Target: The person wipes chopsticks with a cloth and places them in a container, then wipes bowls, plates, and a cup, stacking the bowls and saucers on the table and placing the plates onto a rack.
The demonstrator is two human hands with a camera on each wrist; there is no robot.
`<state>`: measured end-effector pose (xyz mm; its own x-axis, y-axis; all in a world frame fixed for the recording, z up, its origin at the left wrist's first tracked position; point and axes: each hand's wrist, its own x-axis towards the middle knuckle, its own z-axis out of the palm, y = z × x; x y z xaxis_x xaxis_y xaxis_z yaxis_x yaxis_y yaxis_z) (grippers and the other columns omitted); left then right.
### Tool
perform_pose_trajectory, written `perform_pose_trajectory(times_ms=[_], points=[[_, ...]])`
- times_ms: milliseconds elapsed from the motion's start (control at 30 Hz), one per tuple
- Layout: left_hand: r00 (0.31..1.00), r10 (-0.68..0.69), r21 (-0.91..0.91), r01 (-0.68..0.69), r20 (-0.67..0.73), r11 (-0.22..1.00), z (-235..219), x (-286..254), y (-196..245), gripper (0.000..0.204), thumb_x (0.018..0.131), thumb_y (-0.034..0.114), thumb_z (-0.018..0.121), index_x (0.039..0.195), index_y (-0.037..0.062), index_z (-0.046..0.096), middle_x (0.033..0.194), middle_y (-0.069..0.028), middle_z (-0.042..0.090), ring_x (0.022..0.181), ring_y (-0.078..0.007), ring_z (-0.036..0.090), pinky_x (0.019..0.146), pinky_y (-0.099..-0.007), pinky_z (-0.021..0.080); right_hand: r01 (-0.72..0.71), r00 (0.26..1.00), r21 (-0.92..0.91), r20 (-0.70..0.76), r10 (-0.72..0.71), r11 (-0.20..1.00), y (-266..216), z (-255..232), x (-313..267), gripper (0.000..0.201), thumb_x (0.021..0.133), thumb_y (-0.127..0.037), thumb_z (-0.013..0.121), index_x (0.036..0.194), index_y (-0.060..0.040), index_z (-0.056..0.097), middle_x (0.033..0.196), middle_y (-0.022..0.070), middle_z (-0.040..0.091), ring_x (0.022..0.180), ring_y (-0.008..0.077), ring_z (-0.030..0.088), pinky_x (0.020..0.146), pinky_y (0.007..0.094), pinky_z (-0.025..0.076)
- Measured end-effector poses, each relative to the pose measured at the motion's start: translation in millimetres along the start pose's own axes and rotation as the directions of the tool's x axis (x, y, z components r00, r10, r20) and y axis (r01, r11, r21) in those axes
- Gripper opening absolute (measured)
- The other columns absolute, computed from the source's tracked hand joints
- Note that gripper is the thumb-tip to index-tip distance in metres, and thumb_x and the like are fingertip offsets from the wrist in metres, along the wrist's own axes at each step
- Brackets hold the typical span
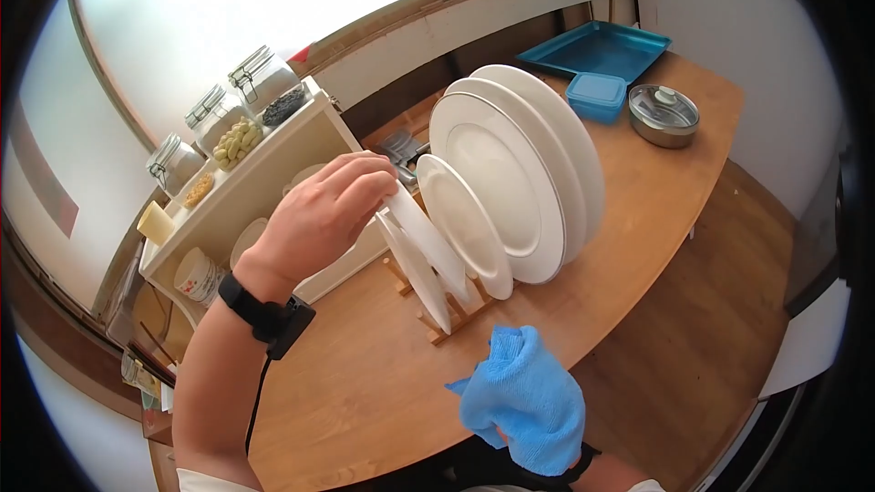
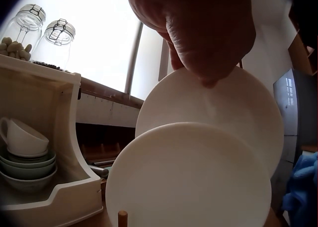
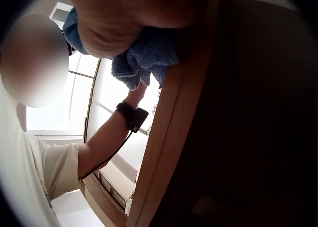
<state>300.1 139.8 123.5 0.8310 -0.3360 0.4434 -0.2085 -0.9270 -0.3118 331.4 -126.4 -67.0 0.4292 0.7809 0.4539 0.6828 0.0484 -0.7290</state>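
Note:
My left hand (image 1: pixel 324 211) grips the top rim of a small white plate (image 1: pixel 430 241), which stands on edge in a wooden plate rack (image 1: pixel 467 317). Another small white plate (image 1: pixel 412 275) stands just on its near left side; the left wrist view has this plate (image 2: pixel 189 177) in front of the held one. Low at the table's front edge, my right hand (image 3: pixel 134 23) holds a bunched blue cloth (image 1: pixel 524 401). The cloth drapes over most of that hand in the head view, hiding its fingers.
A medium plate (image 1: pixel 465 223) and several large plates (image 1: pixel 501 173) stand right of the held plate. Behind are a blue tray (image 1: pixel 597 50), a lidded blue container (image 1: pixel 597 96) and a glass-lidded pot (image 1: pixel 663 116). Left, a cream shelf (image 1: pixel 314 128) carries glass jars (image 1: pixel 219 118) and bowls (image 1: pixel 196 273).

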Motion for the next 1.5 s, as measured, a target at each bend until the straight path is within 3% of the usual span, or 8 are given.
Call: perform_pose_trajectory(times_ms=[200, 333, 433, 633, 867, 1100, 1300, 1500], points=[[0.992, 0.013, -0.051, -0.007, 0.129, 0.999, 12.8, 3.7, -2.2, 0.017, 0.086, 0.005, 0.06, 0.102, 0.0075, 0.055, 0.107, -0.0062, 0.062, 0.107, -0.026, 0.058, 0.084, -0.0358, 0.053, 0.066, 0.99, -0.143, 0.135, -0.047, 0.988, -24.0, -15.8, 29.4, 0.027, 0.072, -0.009, 0.074, 0.092, -0.0061, 0.057, 0.085, 0.0103, 0.053, 0.08, 0.03, 0.05, 0.071, 0.0374, 0.046], [0.987, 0.014, -0.076, -0.001, 0.162, 0.997, 19.6, 4.8, -5.4, 0.016, 0.087, 0.006, 0.059, 0.103, 0.0089, 0.056, 0.105, -0.0049, 0.063, 0.106, -0.0255, 0.058, 0.085, -0.0363, 0.051, 0.137, 0.989, 0.078, 0.042, -0.141, 0.988, -27.6, -14.6, 34.0, 0.022, 0.07, -0.008, 0.074, 0.082, -0.0088, 0.056, 0.078, 0.0102, 0.05, 0.072, 0.0306, 0.046, 0.064, 0.0379, 0.044], [0.98, -0.012, -0.089, 0.03, 0.197, 0.996, 24.8, 4.0, -6.4, 0.016, 0.085, 0.004, 0.062, 0.1, 0.0085, 0.058, 0.104, -0.0051, 0.064, 0.104, -0.0253, 0.059, 0.086, -0.0366, 0.05, -0.134, 0.987, -0.207, 0.054, 0.148, 0.969, -12.9, 17.9, 20.0, 0.02, 0.071, -0.01, 0.075, 0.082, -0.0138, 0.059, 0.081, 0.0083, 0.053, 0.075, 0.0279, 0.049, 0.068, 0.0357, 0.045], [0.945, -0.084, -0.174, 0.144, 0.316, 0.974, 25.9, 10.5, -8.3, 0.013, 0.086, 0.003, 0.061, 0.099, 0.0055, 0.061, 0.101, -0.0071, 0.065, 0.098, -0.0259, 0.061, 0.085, -0.0363, 0.049, -0.143, 0.981, 0.103, 0.149, 0.126, 0.984, 62.2, 70.8, -52.5, 0.035, 0.076, -0.017, 0.079, 0.103, -0.0041, 0.062, 0.097, 0.0085, 0.068, 0.088, 0.019, 0.068, 0.076, 0.0316, 0.057], [0.85, -0.148, -0.28, 0.324, 0.506, 0.904, 23.7, 29.9, -6.4, 0.016, 0.085, 0.0, 0.055, 0.099, 0.0031, 0.063, 0.097, -0.0113, 0.066, 0.09, -0.0291, 0.063, 0.081, -0.0386, 0.051, -0.119, 0.977, 0.011, 0.181, 0.115, 0.993, 52.5, 64.5, -39.0, 0.029, 0.082, -0.014, 0.072, 0.105, -0.0022, 0.059, 0.1, 0.0094, 0.065, 0.09, 0.0193, 0.065, 0.077, 0.0325, 0.056], [0.984, -0.147, -0.256, 0.17, 0.104, 0.952, 18.0, 62.0, 18.5, 0.027, 0.081, -0.002, 0.051, 0.104, 0.0035, 0.063, 0.107, -0.0138, 0.063, 0.111, -0.029, 0.056, 0.092, -0.0385, 0.047, -0.108, 0.978, -0.025, 0.177, 0.111, 0.994, 48.7, 64.9, -34.4, 0.022, 0.084, -0.01, 0.067, 0.099, -0.0015, 0.055, 0.096, 0.0098, 0.059, 0.087, 0.0207, 0.058, 0.074, 0.0332, 0.052], [0.758, -0.051, -0.009, 0.075, 0.65, 0.997, 42.1, 83.8, 32.2, 0.037, 0.074, -0.005, 0.054, 0.106, 0.0064, 0.069, 0.106, -0.0095, 0.068, 0.108, -0.0241, 0.059, 0.1, -0.0369, 0.042, -0.091, 0.992, 0.002, 0.091, 0.091, 0.996, 40.3, 59.2, -28.7, 0.02, 0.081, -0.007, 0.067, 0.095, -0.0015, 0.055, 0.095, 0.0105, 0.058, 0.086, 0.0222, 0.057, 0.073, 0.0326, 0.05], [0.799, -0.046, 0.018, 0.044, 0.599, 0.999, 30.5, 70.9, 26.3, 0.035, 0.077, -0.007, 0.054, 0.102, 0.0108, 0.071, 0.1, -0.0074, 0.07, 0.103, -0.0235, 0.062, 0.094, -0.0351, 0.046, -0.083, 0.997, 0.128, 0.009, 0.082, 0.988, 42.4, 59.1, -34.8, 0.021, 0.081, -0.004, 0.065, 0.101, -0.0004, 0.057, 0.1, 0.0118, 0.061, 0.09, 0.0226, 0.06, 0.077, 0.032, 0.051]])
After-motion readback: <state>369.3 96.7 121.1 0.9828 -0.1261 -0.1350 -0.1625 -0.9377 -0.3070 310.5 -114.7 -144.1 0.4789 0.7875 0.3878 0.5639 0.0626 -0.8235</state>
